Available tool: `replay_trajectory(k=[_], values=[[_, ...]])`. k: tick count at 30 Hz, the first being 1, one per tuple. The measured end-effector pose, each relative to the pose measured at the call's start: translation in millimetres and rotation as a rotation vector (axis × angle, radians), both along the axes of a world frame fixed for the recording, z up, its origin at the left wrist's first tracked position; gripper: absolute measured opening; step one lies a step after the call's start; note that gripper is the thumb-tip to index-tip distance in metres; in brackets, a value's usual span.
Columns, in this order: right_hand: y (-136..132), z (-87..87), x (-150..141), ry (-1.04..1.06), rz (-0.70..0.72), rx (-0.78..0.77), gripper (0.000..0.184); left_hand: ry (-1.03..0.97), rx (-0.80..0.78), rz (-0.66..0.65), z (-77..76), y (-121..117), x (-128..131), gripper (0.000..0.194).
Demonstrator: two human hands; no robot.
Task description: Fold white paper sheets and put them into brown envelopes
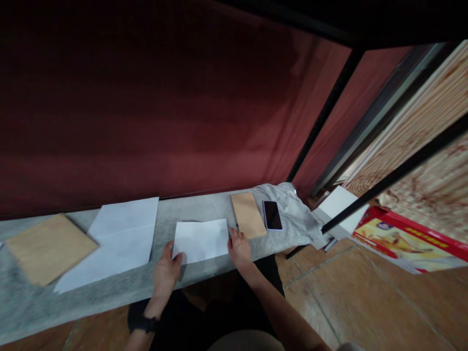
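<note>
A folded white sheet of paper (202,240) lies on the grey bench top (109,292) in front of me. My left hand (165,272) rests at its lower left corner, with the thumb raised and the fingertips touching the paper's edge. My right hand (239,247) lies flat at the paper's right edge, fingers stretched out. Neither hand lifts the sheet.
To the left lie large white sheets (117,239) and a brown envelope (46,247). To the right are a smaller brown envelope (247,214), a black phone (272,215) on a grey cloth (298,219), a white sheet (340,207) and a red box (409,239) on the tiled floor.
</note>
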State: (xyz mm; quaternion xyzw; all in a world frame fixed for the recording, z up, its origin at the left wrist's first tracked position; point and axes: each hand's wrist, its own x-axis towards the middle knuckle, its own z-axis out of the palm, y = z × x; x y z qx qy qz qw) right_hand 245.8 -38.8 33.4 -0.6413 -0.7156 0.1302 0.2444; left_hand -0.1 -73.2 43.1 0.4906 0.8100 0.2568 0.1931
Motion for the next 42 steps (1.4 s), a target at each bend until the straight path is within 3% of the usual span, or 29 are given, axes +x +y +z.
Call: replay_trajectory(k=[6, 12, 15, 17, 19, 21, 23, 27, 32, 35, 42], values=[[-8.3, -1.9, -28.5, -0.039, 0.340, 0.101, 0.045, 0.034, -0.058, -0.056, 1.0, -1.4, 11.5, 0.063], [-8.8, -26.3, -37.8, -0.118, 0.264, 0.081, 0.051, 0.169, -0.107, -0.047, 10.0, -10.6, 20.4, 0.060], [-8.9, -33.0, -34.7, -0.120, 0.281, 0.119, 0.050, 0.351, -0.001, -0.026, 9.7, -14.3, 32.8, 0.057], [-9.2, -34.6, -33.9, -0.119, 0.292, 0.135, 0.049, 0.404, 0.134, -0.102, 4.4, -11.2, 45.6, 0.055], [-10.1, -35.3, -33.6, -0.119, 0.303, 0.143, 0.048, 0.360, 0.233, -0.260, -4.5, -3.0, 59.7, 0.054], [-11.1, -35.2, -32.7, -0.120, 0.320, 0.143, 0.049, 0.313, 0.250, -0.398, -14.9, 7.4, 71.8, 0.053], [-10.5, -33.9, -31.3, -0.116, 0.331, 0.130, 0.048, 0.321, 0.206, -0.445, -24.4, 15.9, 79.0, 0.054], [2.0, -25.7, -32.5, -0.073, 0.298, 0.055, 0.044, 0.414, 0.141, -0.381, -35.7, 21.1, 78.7, 0.059], [28.1, -16.8, -48.0, -0.070, 0.294, 0.010, 0.046, 0.463, 0.115, -0.331, -37.4, 19.8, 77.1, 0.058], [35.0, -20.2, -55.2, -0.115, 0.321, 0.001, 0.049, 0.488, 0.091, -0.316, -35.9, 21.5, 77.9, 0.057], [36.7, -31.8, -47.6, -0.136, 0.209, 0.017, 0.058, 0.476, 0.093, -0.208, -29.4, 18.9, 59.1, 0.061]])
